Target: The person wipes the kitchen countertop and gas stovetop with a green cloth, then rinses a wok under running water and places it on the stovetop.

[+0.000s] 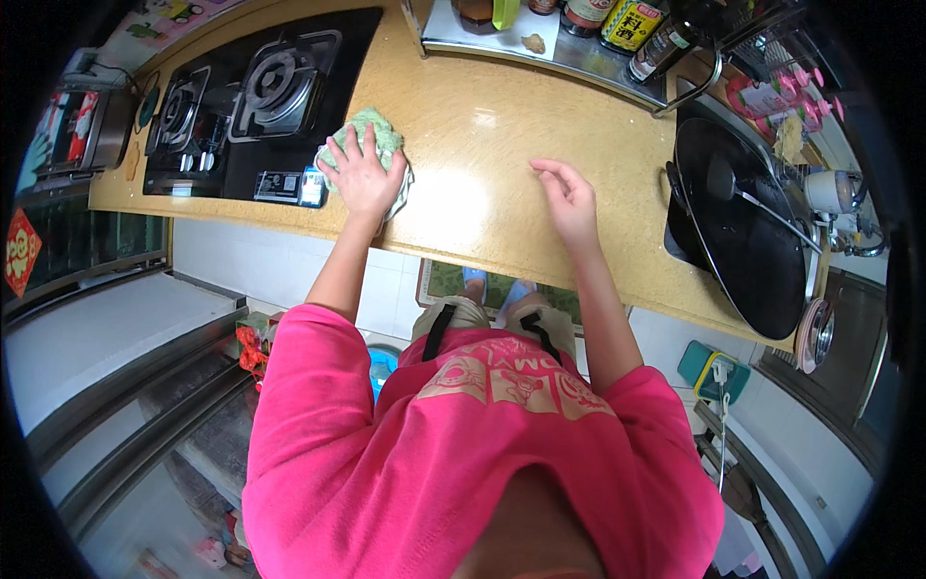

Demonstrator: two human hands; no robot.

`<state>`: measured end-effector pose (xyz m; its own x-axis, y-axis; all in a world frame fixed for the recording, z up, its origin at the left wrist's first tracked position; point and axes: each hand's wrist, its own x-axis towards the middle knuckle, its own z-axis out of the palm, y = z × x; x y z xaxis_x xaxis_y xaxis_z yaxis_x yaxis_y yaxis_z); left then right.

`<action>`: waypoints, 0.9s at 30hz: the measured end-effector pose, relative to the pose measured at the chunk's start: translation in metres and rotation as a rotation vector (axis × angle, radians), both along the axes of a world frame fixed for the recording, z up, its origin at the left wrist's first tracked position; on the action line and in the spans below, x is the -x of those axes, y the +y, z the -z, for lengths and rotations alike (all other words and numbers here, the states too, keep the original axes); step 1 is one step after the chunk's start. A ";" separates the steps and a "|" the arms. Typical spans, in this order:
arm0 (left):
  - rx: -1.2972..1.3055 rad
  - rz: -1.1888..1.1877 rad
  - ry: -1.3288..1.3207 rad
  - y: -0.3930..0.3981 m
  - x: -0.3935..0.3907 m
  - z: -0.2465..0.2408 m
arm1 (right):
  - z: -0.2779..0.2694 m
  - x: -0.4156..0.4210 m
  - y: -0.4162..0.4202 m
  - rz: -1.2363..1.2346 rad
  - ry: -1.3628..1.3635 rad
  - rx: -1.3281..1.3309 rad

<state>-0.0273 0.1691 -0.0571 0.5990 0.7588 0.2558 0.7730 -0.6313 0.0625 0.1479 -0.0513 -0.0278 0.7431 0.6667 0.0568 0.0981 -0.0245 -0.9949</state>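
My left hand (367,181) lies flat with spread fingers on a crumpled green cloth (380,124). Part of the cloth hangs out beside my wrist, and the palm hides its middle. The cloth rests on the yellow-brown countertop (499,137), at the right edge of a black glass gas hob (239,163). My right hand (570,197) is over the counter to the right, fingers loosely curled and thumb apart, with nothing in it. Whether it touches the counter I cannot tell.
A metal shelf (492,54) with sauce bottles stands along the back. On the right, a large black wok (734,231) holds a spatula (774,212) and overhangs the counter's front edge. Pink pump bottles (778,94) stand behind it. A small appliance (108,130) is at far left.
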 end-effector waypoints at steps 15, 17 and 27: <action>0.301 0.475 0.061 -0.207 -0.145 -0.015 | -0.011 -0.074 -0.053 0.225 0.054 -0.001; 0.368 0.612 0.081 -0.226 -0.159 -0.020 | -0.020 -0.078 -0.057 0.237 0.051 -0.002; 0.482 0.678 0.014 -0.176 -0.187 -0.046 | -0.038 -0.087 -0.038 0.183 0.006 -0.055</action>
